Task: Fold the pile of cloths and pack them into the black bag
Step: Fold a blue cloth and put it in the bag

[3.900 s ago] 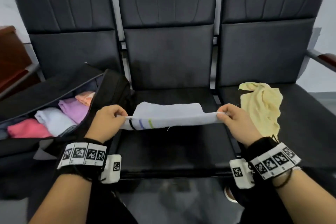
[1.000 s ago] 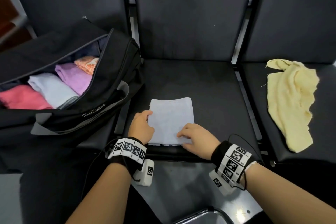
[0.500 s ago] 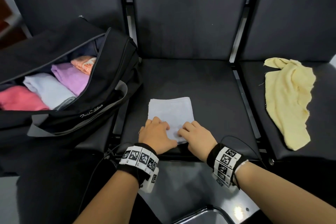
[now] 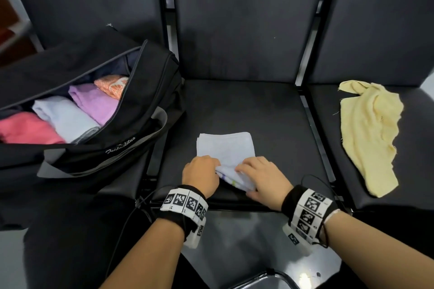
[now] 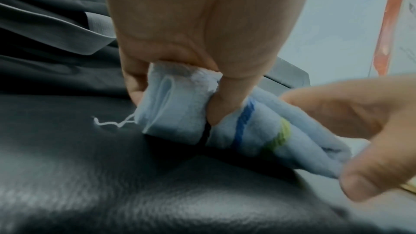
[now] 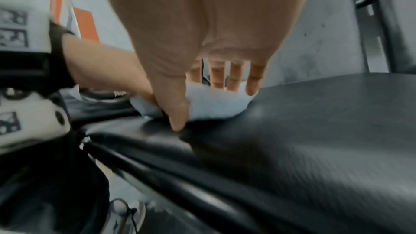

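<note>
While lying flat on the black leather middle seat [image 4: 270,110], near the open black zip bag [image 4: 131,129] — lifting pale blue folded towel's [image 4: 225,148] near edge, left hand [image 4: 199,175] and right hand [image 4: 263,178] fingers pinching it, likely folding once more to fit.

This looks like a waiting room. Three black padded seats [image 4: 237,110] stand joined in one row, with tall backs and metal bars between them, like the chairs where people sit and wait. Behind the seats is a plain pale wall [image 5: 337,24] with an orange strip [image 5: 387,29]. Below the seats is a shiny grey floor [image 4: 234,241].
</note>
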`<state>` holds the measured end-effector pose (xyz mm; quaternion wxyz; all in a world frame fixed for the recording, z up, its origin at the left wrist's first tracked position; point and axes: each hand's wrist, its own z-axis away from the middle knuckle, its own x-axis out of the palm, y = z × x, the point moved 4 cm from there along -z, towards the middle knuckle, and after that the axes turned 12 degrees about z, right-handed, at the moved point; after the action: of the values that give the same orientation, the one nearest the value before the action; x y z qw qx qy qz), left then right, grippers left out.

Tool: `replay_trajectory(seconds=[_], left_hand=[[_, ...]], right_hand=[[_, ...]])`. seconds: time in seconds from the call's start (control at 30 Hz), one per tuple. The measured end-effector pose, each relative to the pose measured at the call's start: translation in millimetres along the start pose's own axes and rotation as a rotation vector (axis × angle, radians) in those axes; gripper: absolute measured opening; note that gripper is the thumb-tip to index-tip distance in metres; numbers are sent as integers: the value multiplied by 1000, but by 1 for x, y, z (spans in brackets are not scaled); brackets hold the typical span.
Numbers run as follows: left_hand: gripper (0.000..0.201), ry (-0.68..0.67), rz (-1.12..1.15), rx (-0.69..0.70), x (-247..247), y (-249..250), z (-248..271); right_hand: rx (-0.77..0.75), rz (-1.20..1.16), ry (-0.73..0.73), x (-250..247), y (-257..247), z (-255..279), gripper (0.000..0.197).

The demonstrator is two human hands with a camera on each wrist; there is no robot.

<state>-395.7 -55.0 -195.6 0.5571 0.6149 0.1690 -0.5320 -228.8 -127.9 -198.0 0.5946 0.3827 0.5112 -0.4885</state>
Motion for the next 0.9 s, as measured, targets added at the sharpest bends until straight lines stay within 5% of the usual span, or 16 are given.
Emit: replay_trajectory(seconds=[0.1, 0.23, 0.37, 0.57, 0.9], left_hand=[[13, 17, 31, 40, -2, -5, -1], [6, 46, 52, 31, -8, -12, -3], [7, 70, 376, -78, -14, -22, -6], [13, 70, 753, -128, -5, -31, -15], [18, 157, 675, -226, 9, -41, -26]], right_hand=[[51, -41, 20, 7, 6, -1, 38], [234, -445, 85, 3, 25, -6, 15], [368, -619, 146, -4, 42, -10, 6], [484, -736, 183, 2, 65, -5, 9], [520, -741, 211, 16, 75, -22, 13]])
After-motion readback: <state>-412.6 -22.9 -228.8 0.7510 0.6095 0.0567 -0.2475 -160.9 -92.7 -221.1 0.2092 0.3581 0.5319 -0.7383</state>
